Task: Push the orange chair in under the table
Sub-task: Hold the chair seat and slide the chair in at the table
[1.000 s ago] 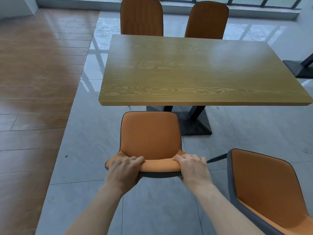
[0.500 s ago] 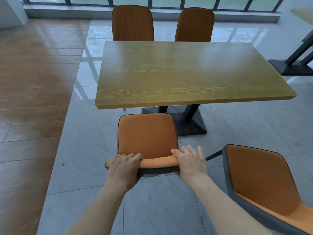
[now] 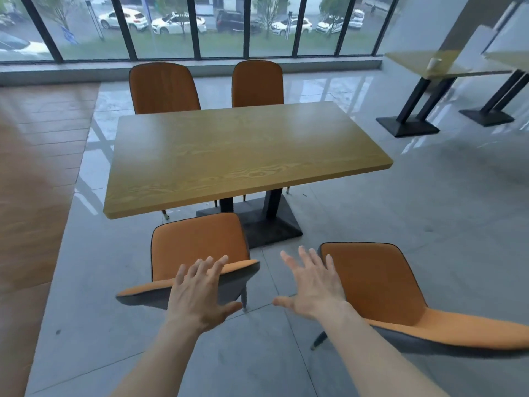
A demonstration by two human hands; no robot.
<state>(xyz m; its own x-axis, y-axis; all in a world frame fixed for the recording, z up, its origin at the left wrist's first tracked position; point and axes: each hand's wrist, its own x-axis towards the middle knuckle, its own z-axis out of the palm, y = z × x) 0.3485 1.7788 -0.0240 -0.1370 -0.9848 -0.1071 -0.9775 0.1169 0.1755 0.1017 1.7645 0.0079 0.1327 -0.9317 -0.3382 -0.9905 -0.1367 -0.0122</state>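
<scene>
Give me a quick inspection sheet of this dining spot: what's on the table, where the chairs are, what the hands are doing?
Surface: rectangular yellow wood-grain table, bare top, on a black pedestal base.
Job's things: orange upholstered chair with dark back shell stands at the near edge, seat mostly hidden, backrest in front of the table.
Clutter: second orange chair pulled out on the near right; two orange chairs on the far side, one left, one right.
Hands: left hand open, fingers spread over the backrest top; right hand open, between the two near chairs, holding nothing.
Cables: nothing seen.
Surroundings: grey tiled floor, another table at right, windows onto parked cars.
</scene>
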